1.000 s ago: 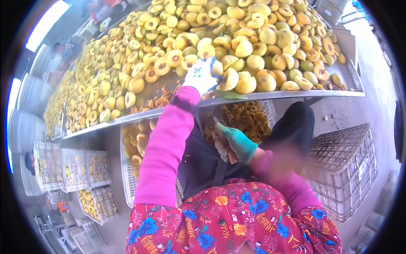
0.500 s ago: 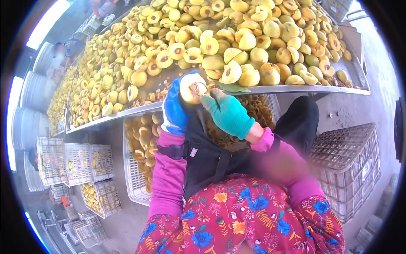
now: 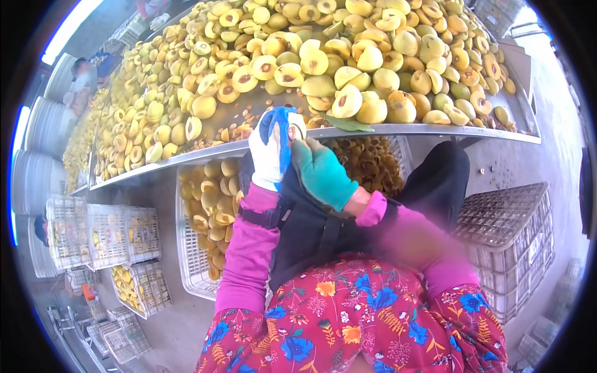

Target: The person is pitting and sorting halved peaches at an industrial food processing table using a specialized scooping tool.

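Note:
My left hand point(image 3: 270, 146), in a white and blue glove, is wrapped round a pale half fruit point(image 3: 297, 127) at the table's front edge. My right hand point(image 3: 324, 174), in a teal glove, is closed against the fruit's near right side. Its fingertips are partly hidden, and I cannot make out whether it holds a tool. Beyond both hands, many yellow fruit halves point(image 3: 289, 74) are heaped on the metal table point(image 3: 242, 115). A green leaf point(image 3: 348, 124) lies by the rim, right of the hands.
Below the table stand a white crate of fruit halves point(image 3: 193, 264) and a container of brown scraps point(image 3: 367, 163). Grey crates point(image 3: 507, 248) are stacked on the right. More crates point(image 3: 109, 239) stand on the left. Another person point(image 3: 84, 81) is at the far left.
My left hand has turned, its white back now showing and its fingers covering more of the fruit. My right hand has moved slightly left and stays against the fruit. The view has shifted slightly.

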`<control>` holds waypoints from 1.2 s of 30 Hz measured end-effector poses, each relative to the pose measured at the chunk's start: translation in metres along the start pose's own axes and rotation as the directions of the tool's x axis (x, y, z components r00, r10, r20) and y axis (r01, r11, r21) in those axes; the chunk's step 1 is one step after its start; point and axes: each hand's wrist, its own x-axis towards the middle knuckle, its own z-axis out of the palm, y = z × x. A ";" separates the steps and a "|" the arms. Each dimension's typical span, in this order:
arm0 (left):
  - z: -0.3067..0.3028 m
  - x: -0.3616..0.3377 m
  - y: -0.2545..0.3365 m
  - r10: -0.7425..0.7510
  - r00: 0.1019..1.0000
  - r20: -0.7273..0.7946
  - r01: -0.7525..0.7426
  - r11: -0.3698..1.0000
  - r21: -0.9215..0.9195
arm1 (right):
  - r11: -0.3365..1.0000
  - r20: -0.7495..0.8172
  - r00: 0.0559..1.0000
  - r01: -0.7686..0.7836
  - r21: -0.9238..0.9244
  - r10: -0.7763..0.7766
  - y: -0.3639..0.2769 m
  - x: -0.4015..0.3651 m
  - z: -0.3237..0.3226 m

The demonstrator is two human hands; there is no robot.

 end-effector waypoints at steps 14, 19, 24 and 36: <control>-0.013 0.009 -0.018 0.051 0.977 0.208 -0.056 0.998 0.016 | 0.995 -0.108 0.990 0.090 -0.044 -0.095 0.011 0.010 -0.002; -0.016 -0.009 0.003 -0.272 0.955 0.117 0.294 0.920 -0.261 | 0.992 -0.104 0.992 -0.057 0.109 0.068 0.004 -0.013 -0.011; -0.005 -0.014 0.019 -0.396 0.911 0.117 0.394 0.747 -0.535 | 0.987 -0.052 0.989 -0.143 -0.078 0.139 -0.001 -0.019 -0.010; 0.013 -0.022 0.007 0.184 0.981 -0.055 -0.169 0.963 0.212 | 0.975 -0.137 0.981 -0.114 0.191 0.141 0.009 -0.019 0.012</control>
